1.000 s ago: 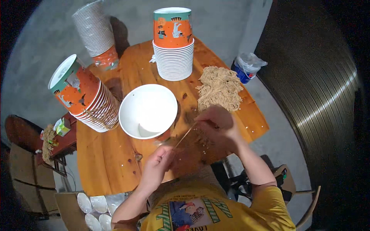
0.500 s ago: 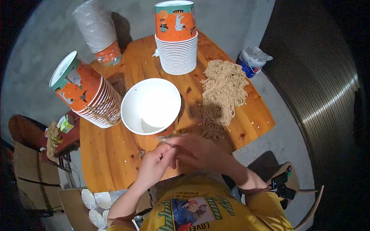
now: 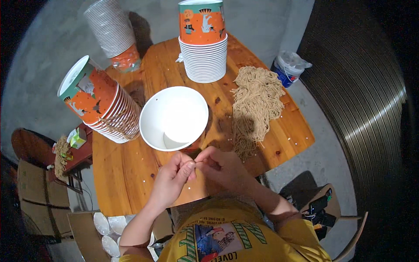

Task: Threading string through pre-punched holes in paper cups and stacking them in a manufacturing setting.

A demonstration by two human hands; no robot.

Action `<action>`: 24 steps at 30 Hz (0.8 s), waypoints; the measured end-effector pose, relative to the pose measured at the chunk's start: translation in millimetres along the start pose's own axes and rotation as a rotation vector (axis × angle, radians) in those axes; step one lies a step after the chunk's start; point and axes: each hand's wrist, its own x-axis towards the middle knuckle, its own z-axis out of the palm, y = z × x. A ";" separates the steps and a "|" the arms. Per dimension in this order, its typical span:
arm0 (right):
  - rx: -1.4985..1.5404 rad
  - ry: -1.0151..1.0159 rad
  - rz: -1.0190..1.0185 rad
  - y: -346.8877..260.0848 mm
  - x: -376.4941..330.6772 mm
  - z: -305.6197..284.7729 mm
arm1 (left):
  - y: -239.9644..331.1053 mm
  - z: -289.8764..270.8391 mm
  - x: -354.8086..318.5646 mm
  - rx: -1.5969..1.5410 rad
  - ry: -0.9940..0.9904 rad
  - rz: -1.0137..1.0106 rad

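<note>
**Listener:** What is in front of you, from the biggest thing down?

**Me:** A wooden table (image 3: 131,174) fills the view from above. On its far side stands an upright stack of paper bowls (image 3: 203,52), orange and white. At my left a second stack of paper bowls (image 3: 102,107) leans over on its side. To my right a heap of pale dry noodles (image 3: 256,102) lies straight on the wood. Between them, just past my hands, sits one open white bowl (image 3: 173,118), which looks empty.

**Listener:** And your hands?

**Me:** They meet at the near edge of the table, touching each other. My left hand (image 3: 172,181) has its fingers curled narrow, tips pressed against my right hand (image 3: 220,168), which is also drawn in close. They seem to pinch something small between them; I cannot tell what, it is too small to make out.

**Listener:** Which step does that look like?

**Me:** I judge I am between portions: bowl waiting, noodles untouched by either hand. The next move would call for reaching right to the heap, parting off a bundle, and carrying it to the white bowl without trailing strands.
</note>
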 end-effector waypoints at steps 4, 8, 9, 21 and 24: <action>-0.021 0.015 -0.045 3.0 1.3 0.2 | 7.6 0.4 -2.1 0.011 0.015 -0.031; 0.112 0.012 -0.063 4.4 2.7 2.4 | 9.0 5.0 -2.2 0.176 0.089 0.130; 0.114 0.012 -0.063 5.2 3.0 3.4 | 10.9 6.0 -2.4 0.177 0.089 0.129; 0.004 0.357 -0.101 29.0 16.7 20.6 | 13.2 -10.1 20.9 0.948 0.372 0.591; -0.004 0.404 -0.050 30.1 18.7 22.1 | 14.7 -6.6 22.1 0.916 0.352 0.589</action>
